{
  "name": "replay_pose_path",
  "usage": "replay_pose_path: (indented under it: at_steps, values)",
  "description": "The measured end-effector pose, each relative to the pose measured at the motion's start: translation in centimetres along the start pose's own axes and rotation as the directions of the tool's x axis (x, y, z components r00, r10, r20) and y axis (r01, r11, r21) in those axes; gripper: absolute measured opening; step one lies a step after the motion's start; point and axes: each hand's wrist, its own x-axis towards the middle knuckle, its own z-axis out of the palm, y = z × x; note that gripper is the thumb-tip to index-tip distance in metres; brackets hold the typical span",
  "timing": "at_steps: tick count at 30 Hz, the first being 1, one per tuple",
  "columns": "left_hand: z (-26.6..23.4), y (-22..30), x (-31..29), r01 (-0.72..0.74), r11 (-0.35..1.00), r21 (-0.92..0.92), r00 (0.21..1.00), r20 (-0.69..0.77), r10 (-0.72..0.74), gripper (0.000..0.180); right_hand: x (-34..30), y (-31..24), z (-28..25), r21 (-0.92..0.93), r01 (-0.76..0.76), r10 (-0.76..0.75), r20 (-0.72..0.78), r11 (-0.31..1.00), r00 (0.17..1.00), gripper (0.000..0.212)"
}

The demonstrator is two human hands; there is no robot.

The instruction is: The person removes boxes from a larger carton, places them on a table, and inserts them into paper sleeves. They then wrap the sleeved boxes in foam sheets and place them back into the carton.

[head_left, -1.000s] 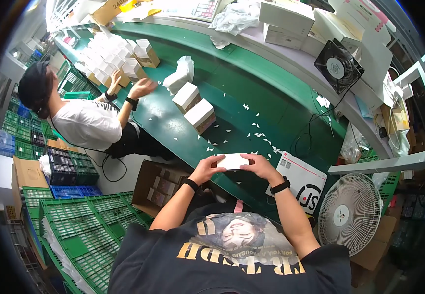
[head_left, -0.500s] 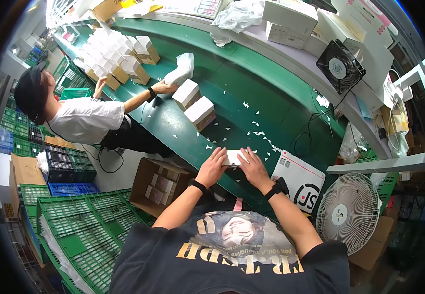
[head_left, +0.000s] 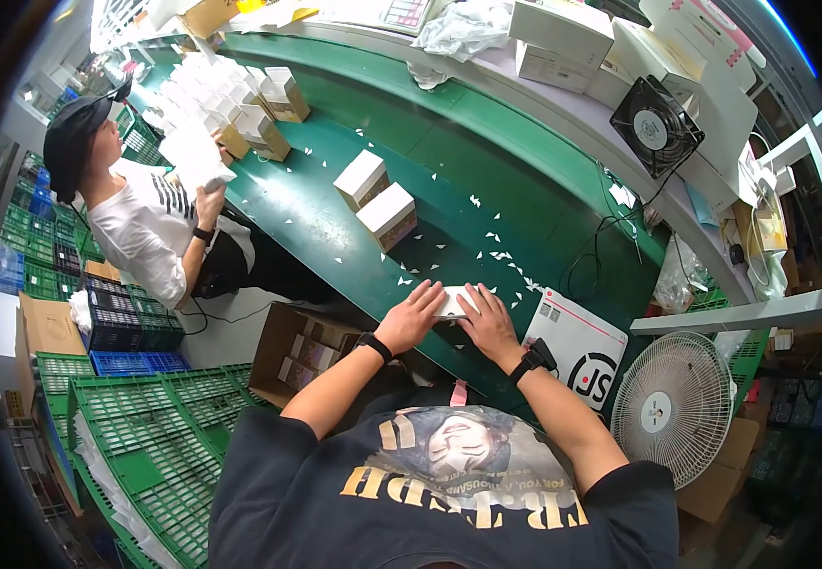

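Between my two hands, at the near edge of the green table (head_left: pixel 293 220), is a small white box (head_left: pixel 451 302). My left hand (head_left: pixel 411 321) grips its left end, fingers bent over the top. On the other end, my right hand (head_left: pixel 489 322) holds it the same way, fingers close together. The box's underside is hidden. Just beyond my hands stand two white-topped cartons with printed brown sides, a nearer carton (head_left: pixel 389 218) and a farther carton (head_left: pixel 361 180). Small white paper scraps (head_left: pixel 499 255) are strewn around them.
At the left, a person (head_left: pixel 150 213) holds a white plastic bag (head_left: pixel 195 156). Several open-topped cartons (head_left: pixel 264 131) stand beyond. A white flat package (head_left: pixel 572 341) and a round fan (head_left: pixel 669 406) are at my right. Below left are an open cardboard box (head_left: pixel 278 353) and green crates (head_left: pixel 160 441).
The person at the left has lifted the white bag off the table toward their chest and straightened. My hands stay on the white box, nearly in place.
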Motion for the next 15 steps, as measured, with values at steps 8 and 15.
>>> replay_pose_path:
  at_steps: [8,15]
  values:
    - [0.1,-1.3,-0.6,-0.056,0.996,0.075,0.998,0.006,0.056,0.062,0.1,0.8,-0.2,0.033,0.035,-0.036,0.035,0.999,0.999,0.049]
    - [-0.6,-2.3,0.1,-0.216,0.966,0.141,0.976,0.035,0.213,0.06,0.3,1.0,0.2,0.034,0.066,-0.066,0.024,0.997,0.998,0.048]
